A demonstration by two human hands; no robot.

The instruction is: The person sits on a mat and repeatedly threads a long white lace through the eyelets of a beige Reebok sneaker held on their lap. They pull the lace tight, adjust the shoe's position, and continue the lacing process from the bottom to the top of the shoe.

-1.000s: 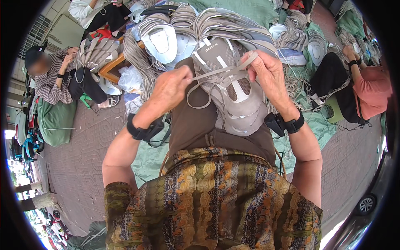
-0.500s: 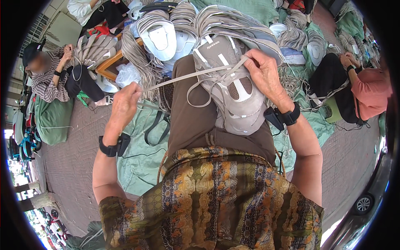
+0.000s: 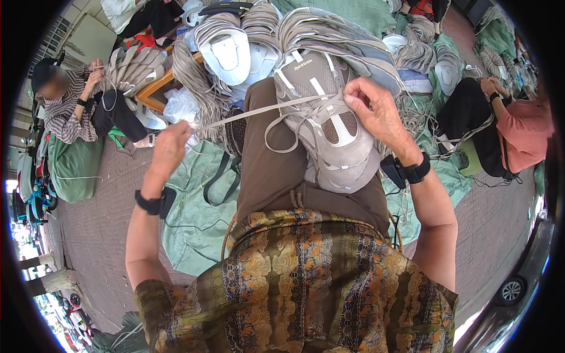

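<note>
**Lace drawn taut across a grey shoe upper**

Paved ground (image 3: 94,235) outdoors is spread with green sheeting (image 3: 194,206), and heaps of grey shoe uppers (image 3: 329,29) lie piled at the far side. On the person's lap, over brown trousers (image 3: 276,153), rests a grey shoe upper (image 3: 335,135) with mesh panels, its tongue end pointing away from the body.

A flat beige lace (image 3: 253,113) runs from the upper out to the left, pulled straight. The left hand (image 3: 170,147) is out to the side over the sheeting, its grip closed on the free end of the lace, pinched at the fingertips. The right hand (image 3: 376,109) sits on the upper's far right edge, fingers curled and closed on the lace where it meets the eyelets; a slack loop of lace hangs over the upper's left side. Both wrists carry black bands.

At far left another person (image 3: 70,112) in a striped top sits holding a bundle of grey uppers. At right a person in a pink top (image 3: 524,135) sits beside more piles. White moulded pieces (image 3: 229,56) lie among the heaps ahead, near a wooden frame (image 3: 156,91).
</note>
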